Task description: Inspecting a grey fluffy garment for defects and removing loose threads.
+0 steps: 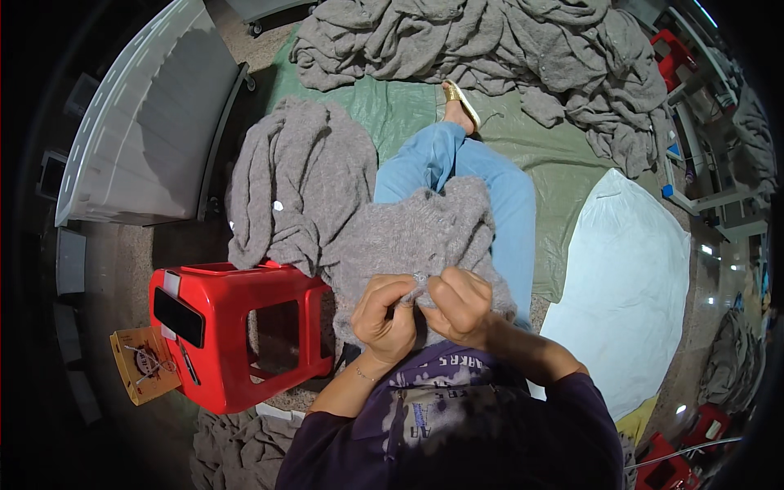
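Observation:
A grey knitted garment (pixel 400 233) lies spread across my lap, over the blue jeans. Close in front of my chest, my left hand (pixel 385 317) pinches a small gathered bit of its knit, thumb and fingers pressed together. Right beside it, my right hand (pixel 459 304) has its fingers curled in on the same gathered spot. The two hands nearly touch. Whether anything thin, such as a needle or thread, is between the fingertips is too small to tell. Another grey knit piece (pixel 302 175) is heaped to the left, its edge meeting the one on my lap.
A red plastic stool (pixel 237 327) stands at my left, carrying a black phone (pixel 179 317), a pen (pixel 190 365) and a yellow paper bag (pixel 147 363). A large white wheeled bin (pixel 155 114) is beyond. Grey knits (pixel 490 41) pile up ahead; a white sheet (pixel 625 286) lies right.

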`<state>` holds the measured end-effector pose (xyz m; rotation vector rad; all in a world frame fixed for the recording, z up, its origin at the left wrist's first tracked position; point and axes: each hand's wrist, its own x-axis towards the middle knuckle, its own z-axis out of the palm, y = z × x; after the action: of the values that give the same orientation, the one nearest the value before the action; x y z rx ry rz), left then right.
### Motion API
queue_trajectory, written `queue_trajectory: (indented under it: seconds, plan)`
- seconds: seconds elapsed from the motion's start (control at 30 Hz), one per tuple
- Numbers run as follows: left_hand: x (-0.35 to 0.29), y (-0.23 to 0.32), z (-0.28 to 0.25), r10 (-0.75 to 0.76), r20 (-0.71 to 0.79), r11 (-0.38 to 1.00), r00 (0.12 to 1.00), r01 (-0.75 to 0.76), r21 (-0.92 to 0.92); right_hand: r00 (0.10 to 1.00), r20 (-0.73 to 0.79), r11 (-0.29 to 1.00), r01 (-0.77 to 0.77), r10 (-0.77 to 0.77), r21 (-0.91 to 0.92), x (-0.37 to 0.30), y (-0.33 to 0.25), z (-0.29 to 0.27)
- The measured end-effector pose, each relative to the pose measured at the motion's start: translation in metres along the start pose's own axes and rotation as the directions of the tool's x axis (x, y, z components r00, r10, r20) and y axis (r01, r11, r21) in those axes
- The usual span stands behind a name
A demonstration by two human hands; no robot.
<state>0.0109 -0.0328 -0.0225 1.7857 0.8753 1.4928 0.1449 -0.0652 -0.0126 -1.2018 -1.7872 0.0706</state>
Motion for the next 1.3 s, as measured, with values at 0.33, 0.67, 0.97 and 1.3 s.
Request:
queue_trajectory:
  seconds: [0.33, 0.67, 0.97, 1.3]
  plan:
    - [0.003, -0.003, -0.003, -0.225, 0.116, 0.958, 0.967, 0.241, -0.157, 0.984, 0.175, 0.997, -0.013, 0.000, 0.073, -0.001, 0.016, -0.016]
    - [0.020, -0.016, -0.022, -0.113, 0.349, 0.967, 0.931, 0.183, -0.176, 0.952, 0.304, 0.991, -0.084, 0.048, 0.106, 0.016, 0.020, -0.026]
    - [0.004, -0.004, -0.003, 0.019, 0.064, 1.000, 0.998, -0.019, 0.002, 0.995, 0.078, 0.986, -0.078, 0.067, 0.146, 0.003, 0.011, 0.000]
    - [0.022, -0.024, -0.013, -0.522, 0.502, 0.587, 0.689, 0.718, -0.374, 0.992, -0.123, 0.999, -0.026, 0.028, 0.021, -0.010, 0.019, 0.013]
